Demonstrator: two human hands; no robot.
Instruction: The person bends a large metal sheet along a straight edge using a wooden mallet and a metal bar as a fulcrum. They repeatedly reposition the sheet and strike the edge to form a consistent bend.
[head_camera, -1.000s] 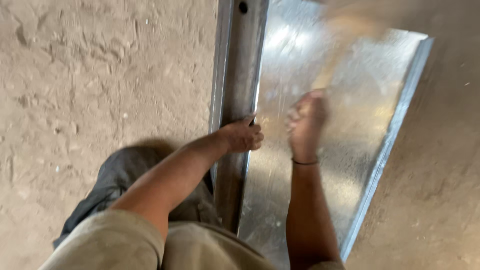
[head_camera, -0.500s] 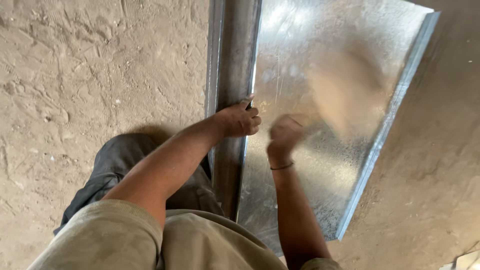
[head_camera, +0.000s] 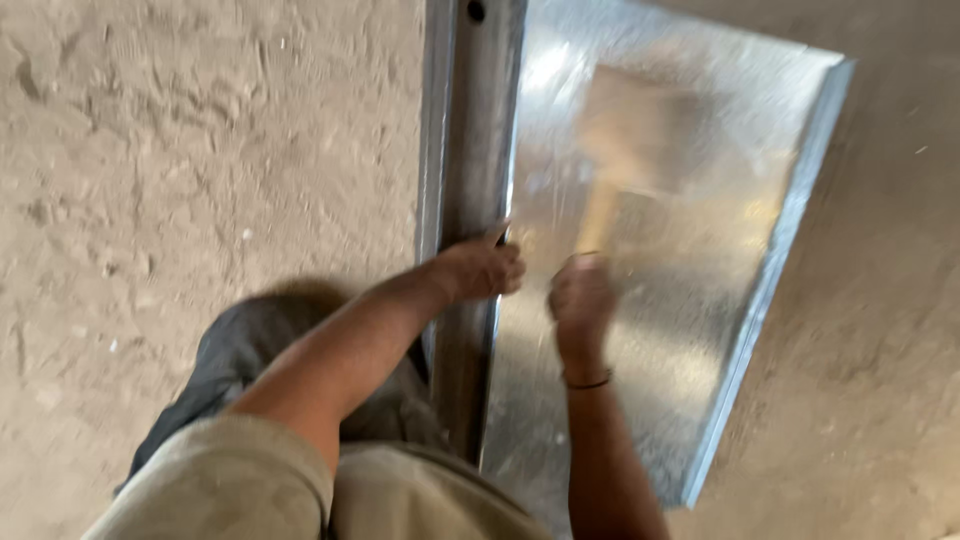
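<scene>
Right hand (head_camera: 582, 300) clenched round the handle of a mallet (head_camera: 628, 130), head blurred above the fist, over the sheet (head_camera: 680, 340). Just left of that grip, left hand (head_camera: 480, 270) pressed on the rail (head_camera: 468, 150), fingers curled over the seam, seemingly to pin sheet edge against rail. Beyond the mallet, sheet's far edge folded up, lying on the sandy floor (head_camera: 180, 180). Below the wrists, knee and sleeve.

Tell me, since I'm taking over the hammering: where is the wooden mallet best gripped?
Grip the mallet low on its pale handle, where the right hand holds it now, coming from the near end. The broad blurred head points away over the metal sheet, so the near end is probably the free one.
</scene>
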